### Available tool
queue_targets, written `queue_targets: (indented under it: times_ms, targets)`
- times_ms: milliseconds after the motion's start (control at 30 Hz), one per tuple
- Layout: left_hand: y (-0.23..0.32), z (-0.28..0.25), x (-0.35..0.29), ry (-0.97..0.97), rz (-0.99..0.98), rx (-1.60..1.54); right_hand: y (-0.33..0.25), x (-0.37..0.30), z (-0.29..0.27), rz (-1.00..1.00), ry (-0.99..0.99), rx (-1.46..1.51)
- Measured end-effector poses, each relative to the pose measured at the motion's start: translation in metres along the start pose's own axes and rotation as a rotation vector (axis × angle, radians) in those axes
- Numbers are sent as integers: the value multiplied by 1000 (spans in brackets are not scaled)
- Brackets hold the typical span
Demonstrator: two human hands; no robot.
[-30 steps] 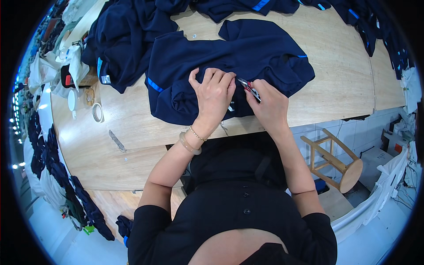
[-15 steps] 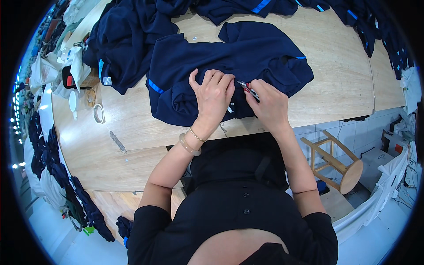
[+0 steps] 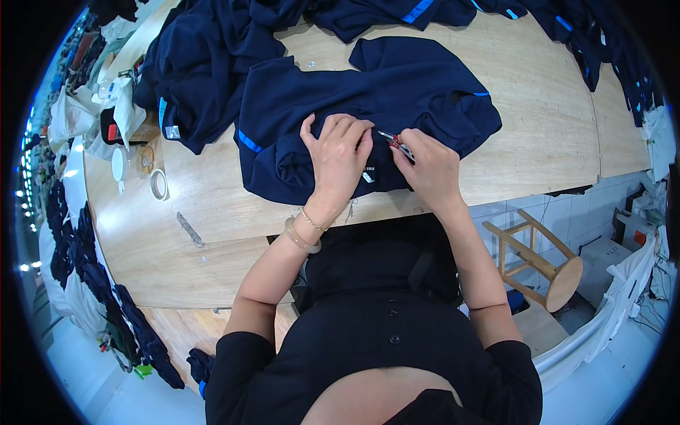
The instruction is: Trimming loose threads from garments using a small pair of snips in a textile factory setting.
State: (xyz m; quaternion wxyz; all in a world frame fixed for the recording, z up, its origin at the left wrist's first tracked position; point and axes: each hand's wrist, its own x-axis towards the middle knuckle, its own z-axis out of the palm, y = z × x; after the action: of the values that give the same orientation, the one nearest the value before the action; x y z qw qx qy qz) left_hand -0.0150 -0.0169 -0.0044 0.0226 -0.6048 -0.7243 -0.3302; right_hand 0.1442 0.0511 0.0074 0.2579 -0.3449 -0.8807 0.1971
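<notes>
Head view, the only one: a navy top (image 3: 326, 85) lies flat-ish on the table (image 3: 538, 142), right in front of the person, its near edge close to the table's front edge. L hand (image 3: 340, 152) is palm-down on it, fingers bunched; thumb & index seem to pinch a bit of cloth, but the contact's hidden, so can't tell for sure. R hand (image 3: 432, 170) has its fingers closed round small red-handled snips (image 3: 397, 144), blades pointing twd the L fingertips, just beside them. A small tag (image 3: 367, 176) shows btwn the hands, nearer the L one.

Handling, my guess: top is soft, floppy, fairly light, prob. a bit thick b/c the folds by the L wrist are plump. Not slippery, I'd say, & won't break, but a blade could nick it. Best hold: pinch a small fold close to the working spot & keep it taut; for lifting, take both shoulders, else it sags. Snips look light, stiff, sharp at the tip; hold by the red handles, fingers well back from the blades.

Round abt: a heap of navy clothes (image 3: 212, 64) w/ blue trim up & to the left, a tape roll (image 3: 158, 184) on the table's left, a wooden stool (image 3: 563, 283) off to the right, below table height.
</notes>
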Motion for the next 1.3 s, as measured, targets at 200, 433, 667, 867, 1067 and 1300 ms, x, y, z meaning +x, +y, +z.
queue_targets:
  times_ms: [200, 433, 667, 867, 1067, 1300]
  targets:
    - [-6, -101, -1, 22, -215, -398, 6, -6, -42, 320, -92, 332]
    - [-42, -180, -81, -1087, -362, -178, 50, -8, -74, 446, 358, 585]
    - [-20, -150, -40, -60, -446, -199, 56, -12, -72, 459, 162, 403]
    - [-10, -28, 18, -149, 41, 113, 42, 7, -27, 171, 31, -10]
    - [-23, -15, 10, -147, -114, 23, 53, -1, -18, 191, 0, -127]
    - [-61, -98, -12, 286, -548, -505, 57, -3, -20, 200, -11, -56]
